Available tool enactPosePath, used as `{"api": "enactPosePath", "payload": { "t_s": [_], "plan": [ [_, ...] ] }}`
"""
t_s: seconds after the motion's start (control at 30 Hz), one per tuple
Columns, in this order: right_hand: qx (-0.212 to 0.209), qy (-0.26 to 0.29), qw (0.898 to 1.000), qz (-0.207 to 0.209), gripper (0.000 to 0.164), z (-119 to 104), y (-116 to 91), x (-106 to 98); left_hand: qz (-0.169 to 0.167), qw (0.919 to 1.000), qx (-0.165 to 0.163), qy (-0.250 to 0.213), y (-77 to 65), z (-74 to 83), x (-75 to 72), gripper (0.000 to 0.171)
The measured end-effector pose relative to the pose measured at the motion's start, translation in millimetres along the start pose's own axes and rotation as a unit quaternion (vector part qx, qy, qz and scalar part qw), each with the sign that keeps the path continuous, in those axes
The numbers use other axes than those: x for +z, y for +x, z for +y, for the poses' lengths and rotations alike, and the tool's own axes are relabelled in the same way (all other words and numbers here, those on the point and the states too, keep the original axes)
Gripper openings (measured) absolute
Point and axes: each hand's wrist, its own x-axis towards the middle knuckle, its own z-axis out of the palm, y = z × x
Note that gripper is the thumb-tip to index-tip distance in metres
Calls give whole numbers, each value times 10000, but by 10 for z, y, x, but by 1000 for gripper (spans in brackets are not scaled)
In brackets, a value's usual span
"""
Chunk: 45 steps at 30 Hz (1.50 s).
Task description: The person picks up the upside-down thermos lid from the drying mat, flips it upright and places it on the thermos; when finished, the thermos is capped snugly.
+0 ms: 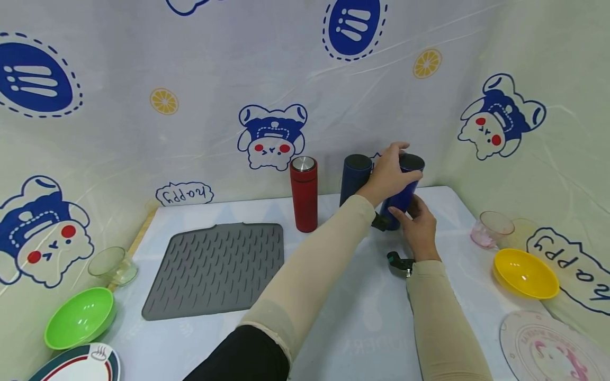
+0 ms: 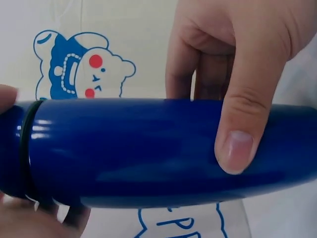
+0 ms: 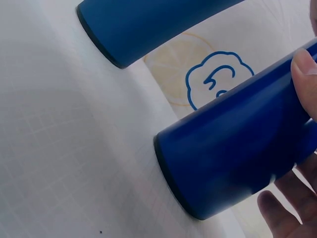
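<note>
A glossy blue flask (image 1: 403, 199) stands at the back right of the table, leaning slightly in the head view. My left hand (image 1: 388, 175) grips it around its dark-topped lid. Lower down, my right hand (image 1: 421, 228) holds the body, its thumb (image 2: 238, 148) lying along the side in the left wrist view. The flask's black-rimmed base (image 3: 181, 181) is at the tabletop; whether it touches, I cannot tell. Just left stands a darker blue flask (image 1: 355, 177), partly hidden by my left hand and sleeve. Farther left is an upright red flask (image 1: 305, 203) with a silver-topped lid.
A grey ridged mat (image 1: 219, 270) lies left of centre. Along the left edge are a clear glass (image 1: 114, 267), a green bowl (image 1: 81, 320) and a plate (image 1: 86, 365). A pinkish glass (image 1: 493, 230), a yellow bowl (image 1: 526, 275) and a pink-patterned round plate (image 1: 548, 344) line the right.
</note>
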Motion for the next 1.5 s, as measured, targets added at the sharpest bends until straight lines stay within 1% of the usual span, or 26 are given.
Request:
{"api": "enactPosePath", "payload": {
  "t_s": [0.07,0.13,0.2,0.27,0.33,0.37,0.43,0.53,0.6,0.63,0.7,0.77,0.83,0.9,1.0,1.1,1.17,1.2,1.27,1.37,1.43,1.5],
  "plan": [
    [-66,15,10000,1,68,-5,-1,5,-218,9994,65,-253,-4,-6,-10,69],
    [-132,36,9999,17,67,-13,-1,6,-354,9986,51,-392,-3,-11,-15,72],
    [-126,62,9999,21,67,-18,-3,5,-299,9992,-14,-277,-2,-11,-12,79],
    [-96,88,9999,30,67,-21,-4,3,-118,9999,-89,-68,5,-13,-6,86],
    [-34,83,10000,36,68,-26,-7,0,89,9998,-138,97,7,-12,0,90],
    [-9,95,9999,33,69,-29,-9,-1,163,9997,-124,127,6,-12,1,88],
    [19,124,9999,16,69,-35,-12,-2,192,9998,-72,53,2,-11,-1,81],
    [-18,118,9999,-12,68,-46,-17,-2,22,9999,89,-72,-3,-1,1,68],
    [-62,109,9999,10,67,-47,-21,-3,-128,9998,179,-4,-2,8,13,66],
    [-74,80,9999,24,66,-49,-23,-3,-134,9997,196,64,1,10,25,67],
    [-88,97,9999,57,66,-46,-23,-1,-21,9998,119,176,-1,16,46,72],
    [-70,146,9998,74,66,-43,-25,1,180,9995,-17,256,-7,13,65,78],
    [-38,159,9998,69,67,-37,-24,2,429,9988,-148,193,-19,3,74,83],
    [-3,109,9999,38,69,-31,-24,-2,554,9983,-150,87,-27,-12,67,83],
    [-12,24,10000,-2,71,-29,-20,-13,493,9987,-80,-64,-38,-12,40,77],
    [2,-3,10000,-29,70,-32,-14,-24,236,9995,-57,-196,-35,10,20,69],
    [21,17,10000,-22,69,-36,-14,-28,115,9998,-69,-153,-30,27,23,67],
    [39,29,10000,-16,69,-38,-14,-28,106,9999,-77,-88,-27,36,29,68],
    [44,83,10000,-15,68,-41,-18,-25,182,9997,-109,85,-26,54,41,71],
    [38,141,9999,19,68,-46,-25,-17,459,9981,-191,365,-31,75,52,82],
    [38,131,9999,20,69,-48,-29,-14,630,9970,-239,378,-34,75,52,85],
    [58,95,9999,18,70,-54,-28,-12,689,9970,-224,289,-30,57,44,84]
  ]
}}
